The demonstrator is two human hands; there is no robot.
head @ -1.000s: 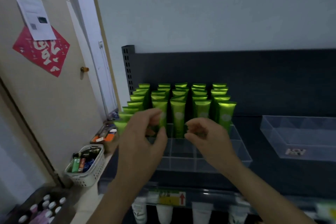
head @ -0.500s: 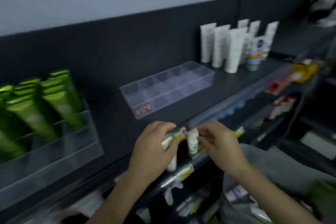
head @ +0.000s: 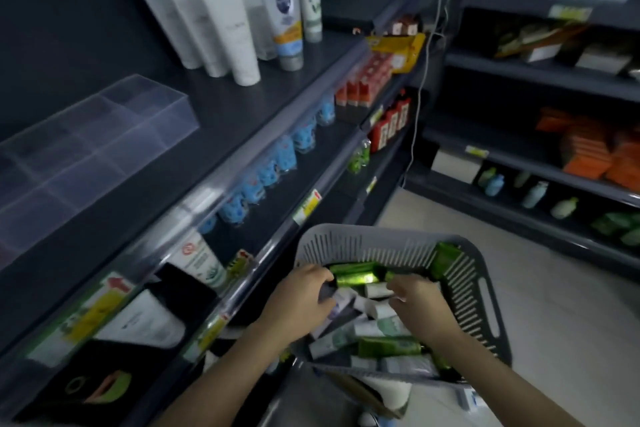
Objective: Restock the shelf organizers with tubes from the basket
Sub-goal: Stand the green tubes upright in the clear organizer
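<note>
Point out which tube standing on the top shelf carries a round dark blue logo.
The orange-banded tube, standing cap down at the group's front, right of the plain white tubes; no other shows orange or light blue.

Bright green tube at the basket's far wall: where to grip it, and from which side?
Likely mid-body, from above. The green tube lies flat atop the pile along the far wall of the basket, upper side exposed; that wall blocks the far side, and the left hand and right hand crowd its ends.
</note>
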